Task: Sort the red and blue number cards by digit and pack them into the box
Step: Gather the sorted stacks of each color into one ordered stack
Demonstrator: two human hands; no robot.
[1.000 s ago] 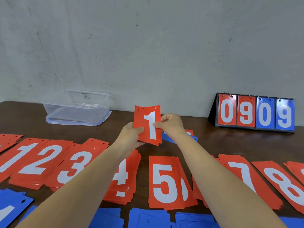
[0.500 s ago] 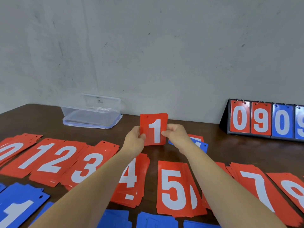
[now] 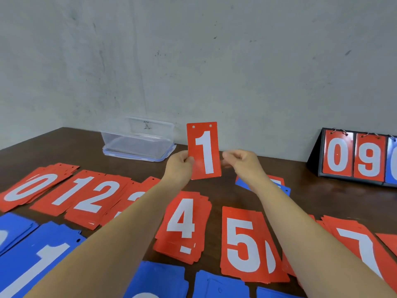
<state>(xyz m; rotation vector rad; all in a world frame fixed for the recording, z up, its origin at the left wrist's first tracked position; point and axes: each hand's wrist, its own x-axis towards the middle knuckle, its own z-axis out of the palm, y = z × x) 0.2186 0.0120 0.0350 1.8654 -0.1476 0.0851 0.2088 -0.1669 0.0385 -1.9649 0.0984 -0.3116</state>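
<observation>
tabletop pile under left arm, perhaps threes.

The left grip pinches the left edge of a red "1" card, held upright above the table. The right grip, fingers curled, sits just beside the card's right edge; contact cannot be determined. The red piles lie in a row on the table, with tops reading 0, 1, 2, 4, 5 and 7. The blue cards lie nearer the camera. A clear box stands by the wall, left of the card. A scoreboard stands at far right.
</observation>
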